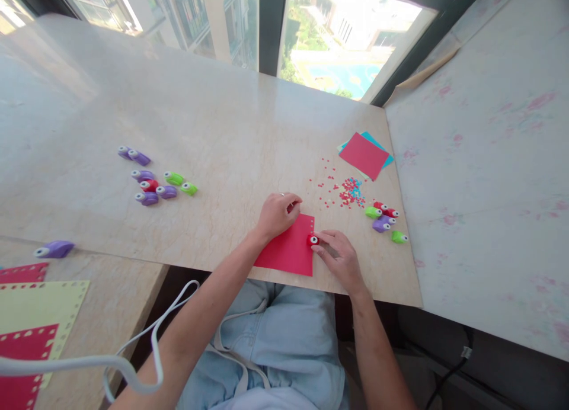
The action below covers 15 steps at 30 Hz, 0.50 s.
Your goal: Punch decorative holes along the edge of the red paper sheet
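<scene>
Pressing flat on the red sheet [288, 253], the left hand [278, 213] rests on its far left corner, fingers bent and spread, pinching nothing; a ring shows on one finger. The sheet lies under and just right of that grip, at the near edge of the surface [213, 131], its far edge dotted with a row of small holes. On the sheet's right edge sits the red punch [312, 240], between the two hands and touching the right hand [340, 259]. That grip is narrow, fingertips closed around the punch from its right side, thumb on the near side as far as can be told. The punch's long axis runs left to right, its eye-like end facing the camera. The right hand is the nearer one to it; the right forearm rises from below, wrist slightly bent inward. Farther right of this grip lie punched bits [349, 192], a cluster of spare punches [383, 219] and stacked paper [365, 155].
</scene>
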Motion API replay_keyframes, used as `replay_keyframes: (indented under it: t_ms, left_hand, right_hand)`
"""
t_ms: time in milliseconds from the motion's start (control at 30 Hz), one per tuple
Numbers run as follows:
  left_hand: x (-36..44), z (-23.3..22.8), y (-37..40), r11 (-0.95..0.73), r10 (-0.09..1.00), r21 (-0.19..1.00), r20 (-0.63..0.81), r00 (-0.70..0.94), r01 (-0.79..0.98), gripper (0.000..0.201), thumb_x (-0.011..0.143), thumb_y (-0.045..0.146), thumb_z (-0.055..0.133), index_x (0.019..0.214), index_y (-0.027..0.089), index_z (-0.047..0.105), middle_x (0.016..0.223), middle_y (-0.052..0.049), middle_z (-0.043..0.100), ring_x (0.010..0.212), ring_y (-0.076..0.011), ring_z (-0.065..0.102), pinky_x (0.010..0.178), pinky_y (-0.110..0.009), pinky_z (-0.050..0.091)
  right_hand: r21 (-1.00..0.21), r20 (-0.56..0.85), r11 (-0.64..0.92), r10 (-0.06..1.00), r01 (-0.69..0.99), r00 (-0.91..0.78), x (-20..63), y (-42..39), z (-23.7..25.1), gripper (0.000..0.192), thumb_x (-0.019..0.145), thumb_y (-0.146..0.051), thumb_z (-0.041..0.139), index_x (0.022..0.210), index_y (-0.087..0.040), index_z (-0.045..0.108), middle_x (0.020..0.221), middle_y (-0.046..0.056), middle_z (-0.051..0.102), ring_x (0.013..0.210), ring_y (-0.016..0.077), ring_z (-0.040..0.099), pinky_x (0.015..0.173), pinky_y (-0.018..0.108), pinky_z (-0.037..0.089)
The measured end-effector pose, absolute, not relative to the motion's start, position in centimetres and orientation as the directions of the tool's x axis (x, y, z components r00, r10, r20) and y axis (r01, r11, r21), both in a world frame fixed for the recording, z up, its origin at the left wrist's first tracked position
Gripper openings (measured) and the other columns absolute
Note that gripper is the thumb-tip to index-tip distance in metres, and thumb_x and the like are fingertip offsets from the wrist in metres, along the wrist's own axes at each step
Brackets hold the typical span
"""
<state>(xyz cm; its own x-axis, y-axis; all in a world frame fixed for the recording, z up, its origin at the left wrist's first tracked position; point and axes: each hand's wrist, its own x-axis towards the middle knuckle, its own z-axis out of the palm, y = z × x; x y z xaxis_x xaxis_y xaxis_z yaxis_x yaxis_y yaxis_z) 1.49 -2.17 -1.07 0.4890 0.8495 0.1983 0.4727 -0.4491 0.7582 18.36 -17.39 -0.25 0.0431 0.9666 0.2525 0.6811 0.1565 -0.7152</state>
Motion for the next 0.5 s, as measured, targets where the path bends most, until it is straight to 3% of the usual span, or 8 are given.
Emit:
replay_keyframes:
  t_ms: [500]
  left_hand:
    - [1.16,-0.47,-2.24,-0.487,0.802,0.74,0.169,0.572,0.464,0.016,0.086,0.026,0.057,0.091,0.02,0.071,0.082,-0.002,0.07,0.075,-0.0101,0.06,0.08,-0.026,0.045]
  right_hand:
    - [-0.664,0.291,0.153,0.955,0.732,0.064,18.17,-17.32,-0.55,0.027,0.096,-0.033,0.06,0.121,-0.024,0.067,0.106,0.009,0.063,0.1,0.0231,0.06,0.089,0.041,0.05]
